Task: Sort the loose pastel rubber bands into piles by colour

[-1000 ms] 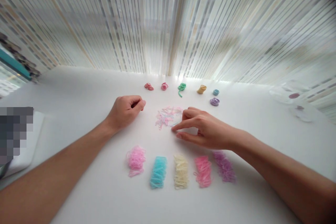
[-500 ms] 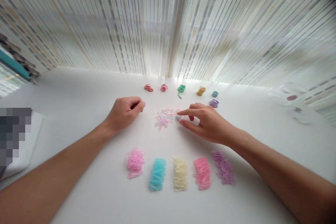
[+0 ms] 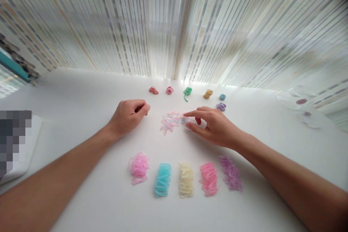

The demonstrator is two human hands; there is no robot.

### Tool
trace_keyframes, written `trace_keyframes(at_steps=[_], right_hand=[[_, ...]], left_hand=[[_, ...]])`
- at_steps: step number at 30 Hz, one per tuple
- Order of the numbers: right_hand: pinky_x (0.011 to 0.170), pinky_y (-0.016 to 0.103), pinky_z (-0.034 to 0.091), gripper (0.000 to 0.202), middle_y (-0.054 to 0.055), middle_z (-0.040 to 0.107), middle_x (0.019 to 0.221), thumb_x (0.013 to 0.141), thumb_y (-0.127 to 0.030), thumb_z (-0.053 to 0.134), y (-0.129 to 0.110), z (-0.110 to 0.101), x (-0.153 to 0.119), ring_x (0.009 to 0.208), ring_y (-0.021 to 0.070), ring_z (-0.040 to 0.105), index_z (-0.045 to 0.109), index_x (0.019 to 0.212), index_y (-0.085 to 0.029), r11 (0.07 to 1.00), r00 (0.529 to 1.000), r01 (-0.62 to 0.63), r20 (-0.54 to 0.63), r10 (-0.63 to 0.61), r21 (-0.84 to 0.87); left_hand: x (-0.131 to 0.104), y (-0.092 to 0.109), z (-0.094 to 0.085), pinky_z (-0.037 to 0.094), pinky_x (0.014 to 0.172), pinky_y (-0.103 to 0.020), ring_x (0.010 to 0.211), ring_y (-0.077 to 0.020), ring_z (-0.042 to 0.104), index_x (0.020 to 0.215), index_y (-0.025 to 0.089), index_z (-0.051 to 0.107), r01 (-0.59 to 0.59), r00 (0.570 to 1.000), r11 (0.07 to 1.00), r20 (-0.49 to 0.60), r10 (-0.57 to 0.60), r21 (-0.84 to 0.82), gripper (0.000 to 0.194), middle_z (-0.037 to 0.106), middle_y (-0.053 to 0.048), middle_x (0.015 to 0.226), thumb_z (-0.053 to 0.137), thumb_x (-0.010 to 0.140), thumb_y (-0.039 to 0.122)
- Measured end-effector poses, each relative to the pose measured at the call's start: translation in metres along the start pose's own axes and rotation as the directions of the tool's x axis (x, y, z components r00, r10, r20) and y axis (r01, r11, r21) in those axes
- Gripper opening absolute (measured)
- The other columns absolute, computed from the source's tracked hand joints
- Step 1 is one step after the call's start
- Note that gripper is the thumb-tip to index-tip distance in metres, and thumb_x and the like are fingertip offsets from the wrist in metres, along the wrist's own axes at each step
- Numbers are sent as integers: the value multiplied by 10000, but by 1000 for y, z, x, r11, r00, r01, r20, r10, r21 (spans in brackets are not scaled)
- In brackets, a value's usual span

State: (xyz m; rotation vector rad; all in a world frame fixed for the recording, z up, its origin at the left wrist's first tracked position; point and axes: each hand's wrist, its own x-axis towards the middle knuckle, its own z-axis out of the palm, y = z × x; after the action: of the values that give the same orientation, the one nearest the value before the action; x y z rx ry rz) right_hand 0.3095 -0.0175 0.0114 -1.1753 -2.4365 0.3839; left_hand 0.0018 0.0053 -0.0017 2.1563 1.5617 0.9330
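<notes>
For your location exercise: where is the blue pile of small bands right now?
In the head view, the blue pile lies in the near row, second from left, between the pink pile and cream pile.

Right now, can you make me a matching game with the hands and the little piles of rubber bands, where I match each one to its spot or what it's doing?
Things:
1. left hand
2. right hand
3. blue pile
4. green bands

Places or states:
A. in the far row, near the curtain
B. curled into a loose fist on the table
C. in the near row, between a pink pile and a cream pile
D. fingertips at the mixed pile in the middle

Pairs: 1-B, 2-D, 3-C, 4-A
</notes>
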Motion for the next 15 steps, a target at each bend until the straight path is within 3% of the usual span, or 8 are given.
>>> trace_keyframes(at_steps=[5, 11, 15], right_hand=[[696, 303, 440, 288, 67, 702, 794, 997, -296, 655, 1, 1, 0, 645, 151, 567, 845, 1155, -149, 1000, 1000, 20, 19, -19, -24], [668, 285, 428, 224, 45, 682, 731, 982, -262, 662, 3, 1, 0, 635, 142, 585, 865, 959, -172, 998, 998, 58, -36, -57, 24], [651, 274, 424, 249, 32, 675, 710, 987, -278, 643, 5, 2, 0, 631, 137, 597, 857, 950, -156, 998, 997, 38, -68, -35, 54]], left_hand=[[0, -1, 0, 312, 599, -289, 536, -111, 411, 599, 181, 576, 8, 1000, 1000, 1, -8, 0, 392, 473, 34, 525, 530, 890, 440], [1, 0, 0, 306, 606, -292, 538, -109, 405, 602, 179, 577, 15, 1000, 1000, -1, -15, 6, 394, 460, 33, 522, 527, 886, 446], [1, 0, 1, 310, 614, -292, 544, -109, 414, 603, 178, 578, 23, 1000, 1000, 3, -23, 8, 393, 466, 33, 529, 528, 885, 447]])
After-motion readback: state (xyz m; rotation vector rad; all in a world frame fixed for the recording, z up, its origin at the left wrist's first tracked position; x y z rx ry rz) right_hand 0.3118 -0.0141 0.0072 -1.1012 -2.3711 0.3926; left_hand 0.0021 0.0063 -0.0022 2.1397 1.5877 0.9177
